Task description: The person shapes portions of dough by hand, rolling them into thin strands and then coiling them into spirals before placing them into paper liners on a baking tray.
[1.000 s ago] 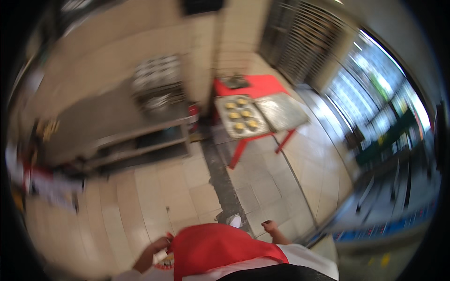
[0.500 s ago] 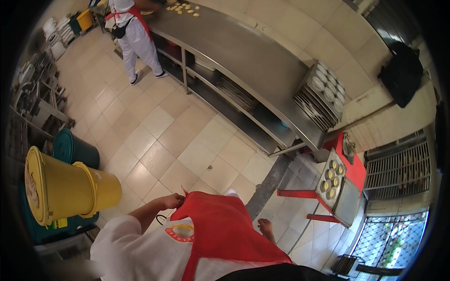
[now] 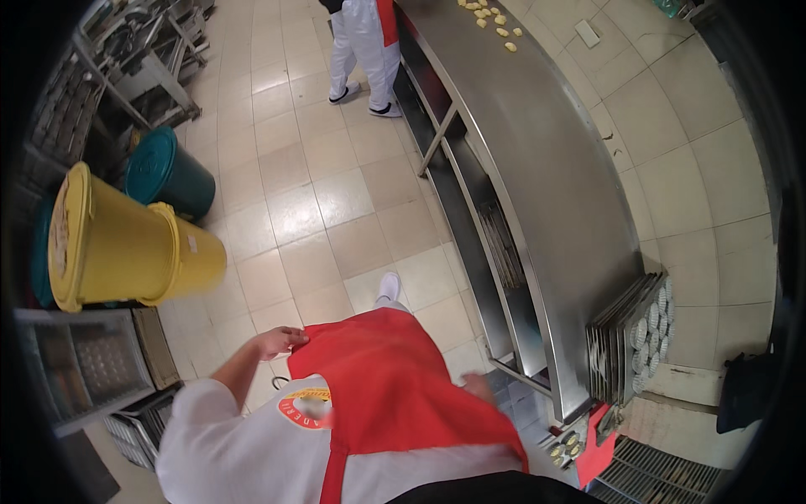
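Observation:
Down the front of my white shirt hangs a red apron [image 3: 390, 378]. My left hand [image 3: 281, 341] is closed at the apron's left edge, its fingers pinching the cloth. At the apron's other side my right hand [image 3: 480, 387] hangs low, smeared by motion, so its fingers cannot be made out. One white shoe [image 3: 389, 286] shows on the tiled floor ahead of me.
A long steel table [image 3: 546, 193] runs along the right, with dough pieces [image 3: 495, 21] at its far end and stacked trays [image 3: 625, 336] at its near end. A co-worker [image 3: 365, 50] stands beside it. Yellow bins [image 3: 117, 244] and a green bin [image 3: 172, 176] stand left.
My view has turned to the right and moved forward along the table. The co-worker and steel table appear closer, while the red stand has slid to the lower edge. My left hand stays at the apron.

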